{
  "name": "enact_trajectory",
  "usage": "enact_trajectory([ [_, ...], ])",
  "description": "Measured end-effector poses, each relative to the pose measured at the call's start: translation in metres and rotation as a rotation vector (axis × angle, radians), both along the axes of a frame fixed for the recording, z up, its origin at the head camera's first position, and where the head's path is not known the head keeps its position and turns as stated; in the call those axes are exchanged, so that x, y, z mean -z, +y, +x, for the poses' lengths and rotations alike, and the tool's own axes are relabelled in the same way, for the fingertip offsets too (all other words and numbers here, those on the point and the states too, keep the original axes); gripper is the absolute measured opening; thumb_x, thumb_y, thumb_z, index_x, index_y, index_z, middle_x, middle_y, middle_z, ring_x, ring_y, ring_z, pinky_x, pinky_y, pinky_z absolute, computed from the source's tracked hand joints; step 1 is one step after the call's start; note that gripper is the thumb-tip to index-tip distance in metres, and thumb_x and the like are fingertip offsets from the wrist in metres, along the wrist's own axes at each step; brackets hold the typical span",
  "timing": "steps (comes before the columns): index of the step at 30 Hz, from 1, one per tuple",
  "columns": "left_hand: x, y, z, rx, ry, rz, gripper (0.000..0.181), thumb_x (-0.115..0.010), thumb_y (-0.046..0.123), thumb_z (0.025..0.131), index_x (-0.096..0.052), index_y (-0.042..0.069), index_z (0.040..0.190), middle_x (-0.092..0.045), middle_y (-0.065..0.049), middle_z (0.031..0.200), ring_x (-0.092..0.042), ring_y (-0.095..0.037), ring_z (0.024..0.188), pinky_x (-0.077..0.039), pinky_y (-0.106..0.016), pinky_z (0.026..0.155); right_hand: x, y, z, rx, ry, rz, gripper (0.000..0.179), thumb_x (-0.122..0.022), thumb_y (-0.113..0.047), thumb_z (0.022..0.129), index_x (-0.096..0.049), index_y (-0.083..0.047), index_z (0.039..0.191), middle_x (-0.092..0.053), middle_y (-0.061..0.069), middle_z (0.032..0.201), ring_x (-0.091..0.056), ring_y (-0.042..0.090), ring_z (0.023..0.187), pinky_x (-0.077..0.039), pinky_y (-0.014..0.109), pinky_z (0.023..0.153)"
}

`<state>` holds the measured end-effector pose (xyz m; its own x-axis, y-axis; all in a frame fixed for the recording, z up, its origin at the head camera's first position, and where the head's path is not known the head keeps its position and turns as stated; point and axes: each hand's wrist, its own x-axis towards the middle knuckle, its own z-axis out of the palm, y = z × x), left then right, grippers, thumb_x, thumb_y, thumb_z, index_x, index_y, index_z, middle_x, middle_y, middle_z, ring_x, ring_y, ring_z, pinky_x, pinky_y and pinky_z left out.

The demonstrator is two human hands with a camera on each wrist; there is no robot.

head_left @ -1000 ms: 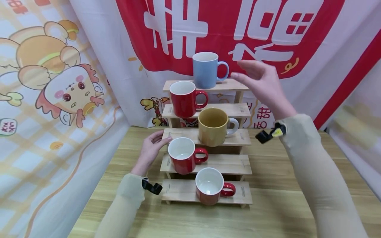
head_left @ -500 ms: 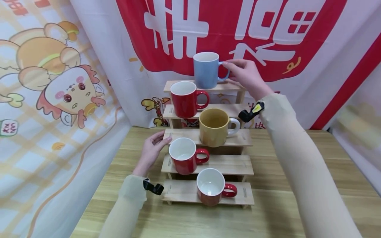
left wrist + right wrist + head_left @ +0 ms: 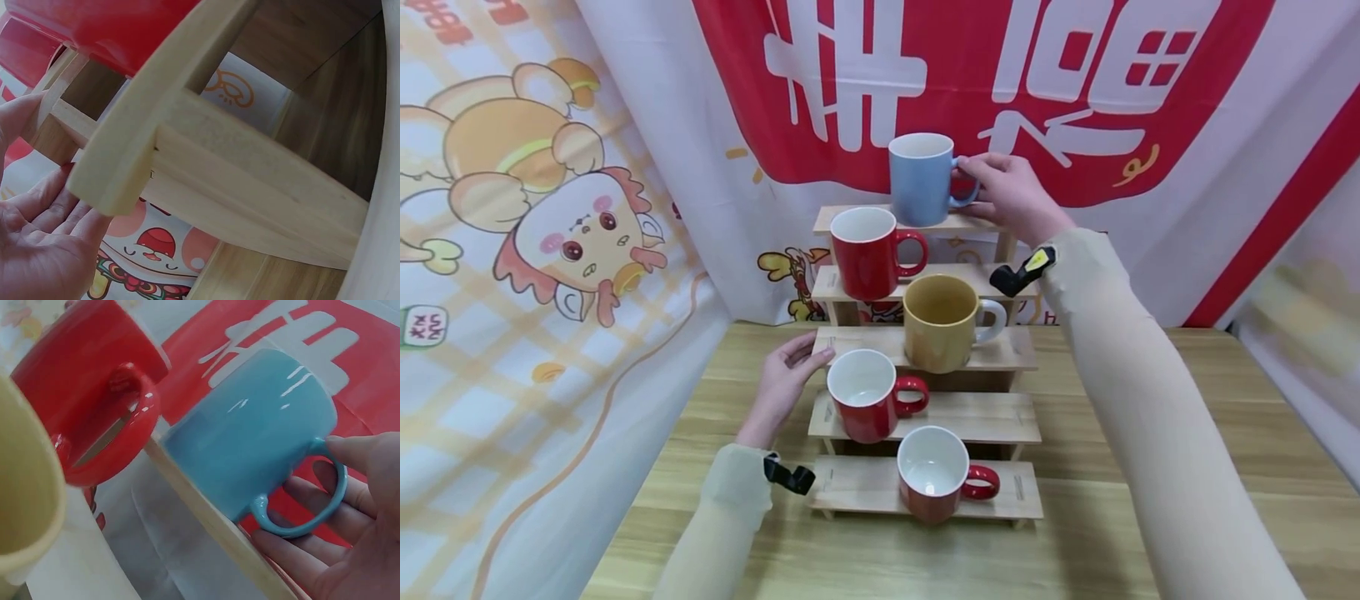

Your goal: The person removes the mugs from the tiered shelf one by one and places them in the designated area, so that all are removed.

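Observation:
A light blue mug (image 3: 919, 187) stands upright on the top step of a tiered wooden stand (image 3: 985, 417). My right hand (image 3: 1013, 193) pinches its handle; in the right wrist view the thumb lies on the upper handle (image 3: 340, 478) and the fingers reach behind and through the loop. On the left, my left hand (image 3: 781, 387) holds the stand's side at the middle step, thumb above and fingers lower down. Below the blue mug sit a red mug (image 3: 865, 265), a yellow mug (image 3: 934, 340) with a pale handle, and another red mug (image 3: 863, 421).
One more red mug (image 3: 925, 498), white inside, occupies the lowest step, its handle toward the right. The stand rests on a wood-grain table (image 3: 1112, 400). Printed cloth (image 3: 647, 50) hangs behind and along the left side, close to the top step.
My right hand has moved left and slightly down from beside the blue mug, and its fingers have taken hold of the handle. The left hand stays at the stand.

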<state>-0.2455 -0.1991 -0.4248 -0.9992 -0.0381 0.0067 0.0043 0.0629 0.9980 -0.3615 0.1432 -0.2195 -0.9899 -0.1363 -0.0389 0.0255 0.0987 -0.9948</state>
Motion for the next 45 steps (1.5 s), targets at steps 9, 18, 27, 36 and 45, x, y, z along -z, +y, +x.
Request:
enact_trajectory([
  [9,-0.002,0.002,0.002,-0.008,0.027,-0.023,0.06,-0.079,0.023,0.093,-0.054,-0.002,0.142,-0.058,-0.018,0.139,-0.053,-0.027,0.128,-0.046,-0.036,0.108,-0.002,0.014,0.009,0.011,-0.015,-0.086,0.05,-0.074,-0.039,0.091,-0.065,-0.015,0.134,-0.054,0.011,0.141,-0.055,0.03,0.125,-0.055,0.039,0.097],
  [18,-0.002,0.003,0.001,-0.009,0.017,-0.028,0.061,-0.079,0.025,0.093,-0.055,-0.001,0.143,-0.057,-0.017,0.14,-0.054,-0.026,0.128,-0.047,-0.036,0.108,-0.018,0.049,0.031,0.096,0.072,-0.115,0.059,-0.081,-0.045,0.081,-0.069,-0.015,0.13,-0.062,0.009,0.135,-0.064,0.026,0.118,-0.054,0.03,0.096],
  [27,-0.002,0.002,0.001,0.0,-0.002,-0.026,0.064,-0.079,0.028,0.093,-0.053,0.001,0.145,-0.055,-0.017,0.143,-0.052,-0.026,0.13,-0.045,-0.036,0.11,-0.022,0.104,0.06,0.204,0.132,-0.116,0.064,-0.084,-0.046,0.076,-0.07,-0.017,0.131,-0.062,0.01,0.135,-0.067,0.023,0.112,-0.057,0.023,0.081],
  [36,-0.003,0.0,0.0,0.005,0.009,-0.053,0.064,-0.08,0.031,0.092,-0.055,0.002,0.143,-0.057,-0.016,0.142,-0.053,-0.026,0.13,-0.046,-0.036,0.109,-0.013,0.153,0.089,0.264,0.134,-0.198,0.066,-0.086,-0.039,0.077,-0.066,-0.012,0.135,-0.059,0.01,0.135,-0.069,0.018,0.104,-0.059,0.026,0.074],
  [45,-0.001,0.0,-0.001,0.008,0.008,-0.044,0.064,-0.079,0.03,0.092,-0.054,0.001,0.143,-0.057,-0.017,0.142,-0.053,-0.026,0.13,-0.045,-0.035,0.109,0.009,0.182,0.113,0.34,0.185,-0.19,0.065,-0.083,-0.039,0.079,-0.066,-0.015,0.137,-0.064,0.003,0.136,-0.072,0.013,0.097,-0.058,0.024,0.073],
])
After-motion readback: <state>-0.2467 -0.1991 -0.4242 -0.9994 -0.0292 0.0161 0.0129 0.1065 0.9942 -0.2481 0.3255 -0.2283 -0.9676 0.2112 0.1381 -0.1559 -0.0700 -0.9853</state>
